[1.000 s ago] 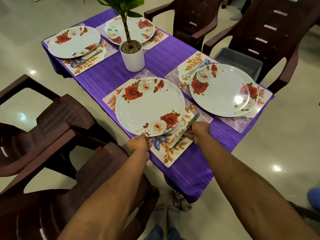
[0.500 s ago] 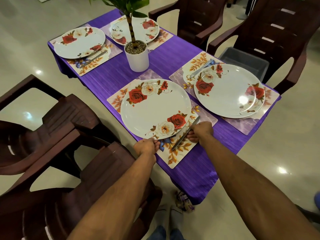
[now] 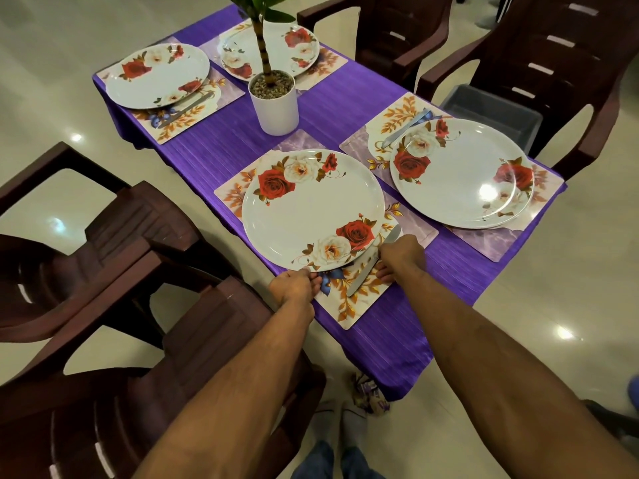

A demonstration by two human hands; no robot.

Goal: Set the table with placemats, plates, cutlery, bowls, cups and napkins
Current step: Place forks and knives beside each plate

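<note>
The near white plate (image 3: 313,216) with red and white roses lies on a floral placemat (image 3: 349,305) at the table's front edge. My left hand (image 3: 294,286) pinches the plate's near rim. Beside the plate a table knife (image 3: 371,267) rests on the placemat. My right hand (image 3: 401,257) lies over the knife with its fingers curled around it. Three more plates sit on placemats: right (image 3: 460,172), far left (image 3: 157,75) and far middle (image 3: 297,46). Knives lie beside the right plate (image 3: 404,127) and the far left plate (image 3: 185,110).
A white pot (image 3: 275,105) with a green plant stands mid-table on the purple cloth (image 3: 224,143). Dark brown plastic chairs stand at the left (image 3: 103,243), and others at the far right (image 3: 553,53). A grey bin (image 3: 494,114) sits on the right chair's seat.
My right hand has slid toward the near plate's edge with the knife, which now lies flatter on the placemat. My left hand stays on the plate's rim. The view has shifted a little.
</note>
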